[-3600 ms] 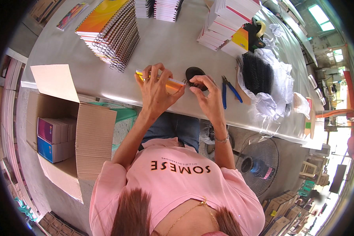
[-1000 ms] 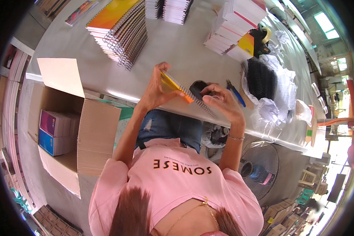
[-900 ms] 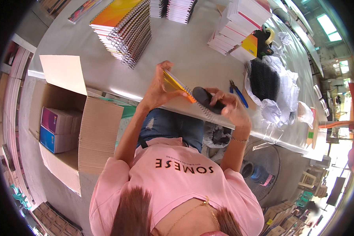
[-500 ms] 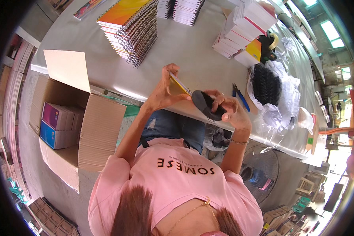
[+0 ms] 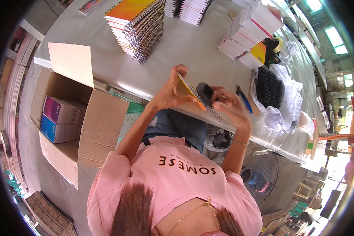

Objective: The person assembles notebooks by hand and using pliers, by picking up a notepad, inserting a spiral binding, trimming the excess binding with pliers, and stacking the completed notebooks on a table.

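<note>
My left hand grips a thin yellow-orange notebook by its opposite ends, over the table's near edge. A dark wire coil runs along the notebook's right edge, and its loose end sticks out beyond the lower corner. In my right hand is a black rounded, hollow-looking pad, pressed against or right beside the coil. Exactly what the pad is, I cannot make out. Pliers with blue handles lie on the table to the right of that hand.
Finished-looking spiral notebooks form a stack ahead. Unbound book blocks are piled at the far right. Black coils rest on crumpled white paper. At left, an open carton holds boxed books; a fan stands below the table.
My right hand has turned, and the black pad has moved up along the coil, uncovering more of its lower end. My left hand keeps hold of the notebook. The view has shifted slightly.
</note>
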{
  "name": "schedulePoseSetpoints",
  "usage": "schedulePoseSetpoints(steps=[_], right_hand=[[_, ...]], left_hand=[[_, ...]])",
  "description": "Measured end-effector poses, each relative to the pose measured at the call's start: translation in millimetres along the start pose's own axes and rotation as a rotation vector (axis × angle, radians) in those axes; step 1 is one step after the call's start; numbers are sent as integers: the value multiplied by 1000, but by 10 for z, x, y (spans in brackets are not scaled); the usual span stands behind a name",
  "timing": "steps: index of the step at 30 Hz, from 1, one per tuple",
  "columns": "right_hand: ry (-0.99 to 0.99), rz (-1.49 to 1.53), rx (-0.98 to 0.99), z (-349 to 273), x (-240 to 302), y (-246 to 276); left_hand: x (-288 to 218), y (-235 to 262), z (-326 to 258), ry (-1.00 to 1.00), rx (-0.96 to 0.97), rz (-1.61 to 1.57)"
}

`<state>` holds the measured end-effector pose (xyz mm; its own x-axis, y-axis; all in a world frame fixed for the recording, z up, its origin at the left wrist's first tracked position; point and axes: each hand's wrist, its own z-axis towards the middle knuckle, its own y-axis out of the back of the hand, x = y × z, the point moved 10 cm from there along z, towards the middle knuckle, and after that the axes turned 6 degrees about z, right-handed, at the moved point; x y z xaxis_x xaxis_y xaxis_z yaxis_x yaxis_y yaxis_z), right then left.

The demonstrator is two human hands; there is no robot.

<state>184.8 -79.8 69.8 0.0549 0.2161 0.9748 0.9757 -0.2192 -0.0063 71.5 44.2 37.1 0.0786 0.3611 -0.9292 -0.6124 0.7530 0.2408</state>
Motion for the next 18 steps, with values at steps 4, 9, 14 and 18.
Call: schedulePoseSetpoints(steps=[4, 9, 14, 18], right_hand=[[36, 0, -39, -3, -70, 75], [163, 196, 120, -45, 115, -40], [-85, -73, -60, 117, -184, 133], [76, 163, 68, 76, -149, 137]], left_hand=[[-26, -37, -11, -23, 8, 1], [-50, -51, 28, -39, 16, -38], [-73, -104, -8, 9, 53, -41], [-85, -107, 42, -6, 43, -42]])
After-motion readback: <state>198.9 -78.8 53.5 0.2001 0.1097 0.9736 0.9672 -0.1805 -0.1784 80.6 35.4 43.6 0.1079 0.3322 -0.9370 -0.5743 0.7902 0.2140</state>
